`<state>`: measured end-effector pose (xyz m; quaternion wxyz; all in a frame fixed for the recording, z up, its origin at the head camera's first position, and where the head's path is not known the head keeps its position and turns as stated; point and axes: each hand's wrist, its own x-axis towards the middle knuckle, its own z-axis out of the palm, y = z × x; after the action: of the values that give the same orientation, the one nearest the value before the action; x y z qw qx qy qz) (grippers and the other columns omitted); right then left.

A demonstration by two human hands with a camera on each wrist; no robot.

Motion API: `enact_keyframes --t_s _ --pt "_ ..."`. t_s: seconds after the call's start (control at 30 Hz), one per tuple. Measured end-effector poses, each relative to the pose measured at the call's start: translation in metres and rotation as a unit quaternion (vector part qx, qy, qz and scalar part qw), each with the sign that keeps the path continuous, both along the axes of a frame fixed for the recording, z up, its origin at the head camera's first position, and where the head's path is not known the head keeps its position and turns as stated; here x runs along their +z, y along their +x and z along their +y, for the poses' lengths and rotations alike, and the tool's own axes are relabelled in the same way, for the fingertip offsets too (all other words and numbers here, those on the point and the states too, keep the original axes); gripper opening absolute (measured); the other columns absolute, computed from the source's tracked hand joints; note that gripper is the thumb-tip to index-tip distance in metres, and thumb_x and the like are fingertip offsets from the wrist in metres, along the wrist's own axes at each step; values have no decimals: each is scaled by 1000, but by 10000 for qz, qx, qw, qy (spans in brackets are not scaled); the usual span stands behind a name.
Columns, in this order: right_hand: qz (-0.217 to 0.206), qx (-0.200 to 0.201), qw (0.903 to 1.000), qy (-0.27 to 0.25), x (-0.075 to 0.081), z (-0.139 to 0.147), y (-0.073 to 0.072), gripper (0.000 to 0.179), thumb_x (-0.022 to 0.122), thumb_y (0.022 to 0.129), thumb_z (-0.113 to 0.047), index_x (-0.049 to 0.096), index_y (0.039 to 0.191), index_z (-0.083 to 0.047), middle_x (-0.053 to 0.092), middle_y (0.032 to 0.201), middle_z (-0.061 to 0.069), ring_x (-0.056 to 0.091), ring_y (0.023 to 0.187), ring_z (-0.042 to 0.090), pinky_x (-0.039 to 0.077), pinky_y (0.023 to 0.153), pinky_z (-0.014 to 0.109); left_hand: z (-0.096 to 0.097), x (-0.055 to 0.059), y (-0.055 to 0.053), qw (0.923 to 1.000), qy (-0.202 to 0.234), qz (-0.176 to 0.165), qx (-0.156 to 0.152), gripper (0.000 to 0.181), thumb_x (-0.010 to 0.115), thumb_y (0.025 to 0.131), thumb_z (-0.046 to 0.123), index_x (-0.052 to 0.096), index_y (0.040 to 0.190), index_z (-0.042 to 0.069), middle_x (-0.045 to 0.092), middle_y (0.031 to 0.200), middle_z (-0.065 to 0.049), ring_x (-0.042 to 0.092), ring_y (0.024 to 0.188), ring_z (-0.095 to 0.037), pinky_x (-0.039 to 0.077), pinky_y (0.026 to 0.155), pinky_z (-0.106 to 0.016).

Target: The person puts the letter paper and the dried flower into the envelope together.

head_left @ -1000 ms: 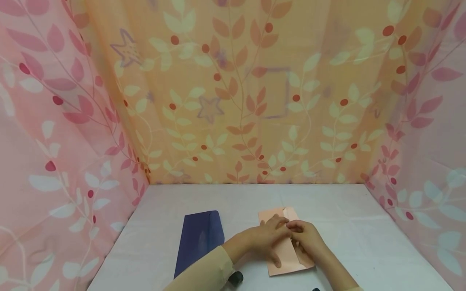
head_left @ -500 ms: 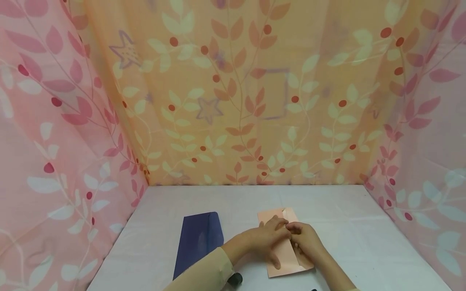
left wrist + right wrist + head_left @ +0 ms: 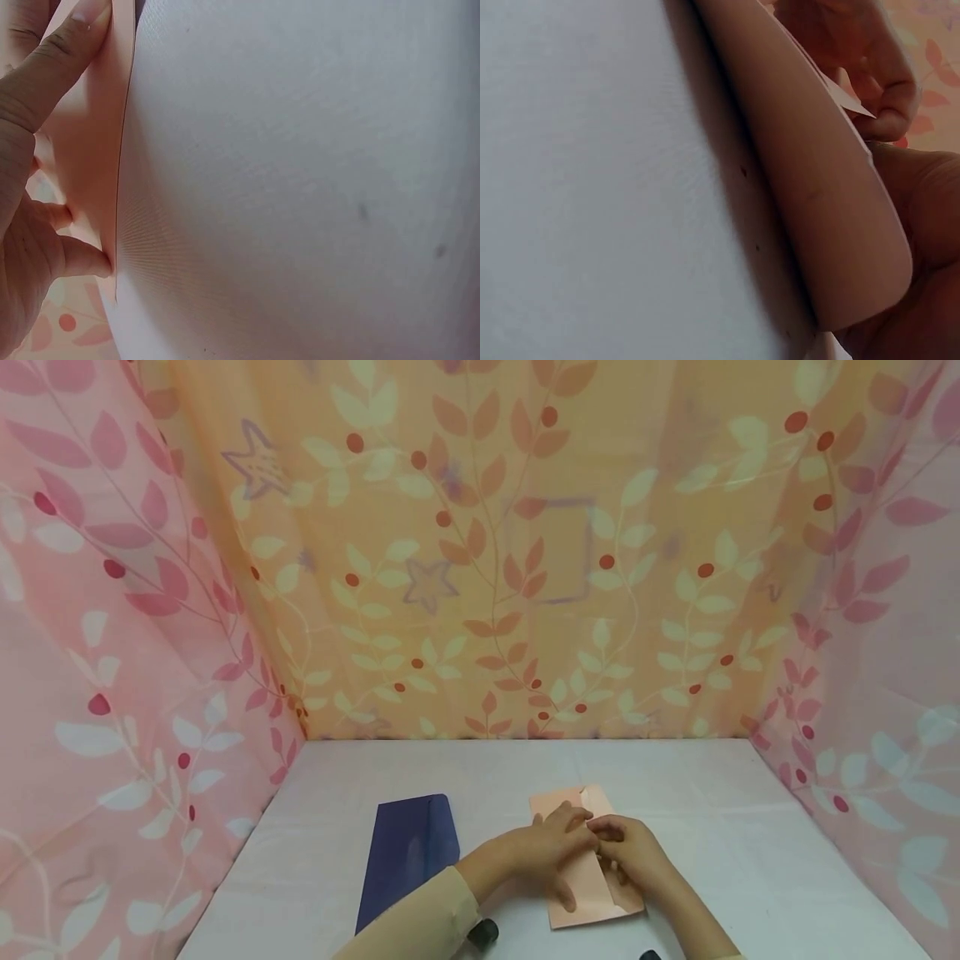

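A pink envelope lies on the white table in the head view, its flap side on the right. Across its front my left hand rests with fingers spread, the thumb near the lower part. The left wrist view shows that thumb and several fingertips against the envelope. My right hand has curled fingers pinching at the envelope's inner edge by the flap, close to the left fingertips. In the right wrist view, the rounded flap stands out beside the right hand, with a pale paper corner near the fingers.
A dark blue envelope lies on the table to the left, partly behind the left sleeve. Small black objects sit by each wrist. Patterned curtains enclose the back and sides.
Both hands stay almost in the same place on the pink envelope. The head view shifts only slightly; neither envelope has visibly moved on the table.
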<state>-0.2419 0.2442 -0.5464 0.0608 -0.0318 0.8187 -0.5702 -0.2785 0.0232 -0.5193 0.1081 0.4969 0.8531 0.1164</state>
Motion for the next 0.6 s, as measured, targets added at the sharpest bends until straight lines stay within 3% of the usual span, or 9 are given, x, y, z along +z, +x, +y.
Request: enact_keyframes --t_s 0.17,0.4,0.6 --pt "-5 230 9997 123 4 6 1 38 76 93 -26 68 121 -2 76 103 8 51 52 13 46 44 26 0 0 1 10000 -33 -35 -1 89 83 70 61 41 145 40 11 169 3 4 158 -33 30 111 -73" --pt "84 362 9985 399 10 11 4 41 78 91 -34 69 120 -7 76 95 6 51 50 12 45 42 24 1 0 0 9999 -54 125 47 92 84 68 63 40 147 43 14 166 7 12 154 -14 34 110 -69" --pt "167 372 9985 356 15 15 5 41 77 92 -30 67 121 -3 74 87 12 57 55 16 42 42 22 0 -1 1 9998 -32 154 99 100 84 68 64 35 153 43 13 165 8 15 152 -11 34 111 -69"
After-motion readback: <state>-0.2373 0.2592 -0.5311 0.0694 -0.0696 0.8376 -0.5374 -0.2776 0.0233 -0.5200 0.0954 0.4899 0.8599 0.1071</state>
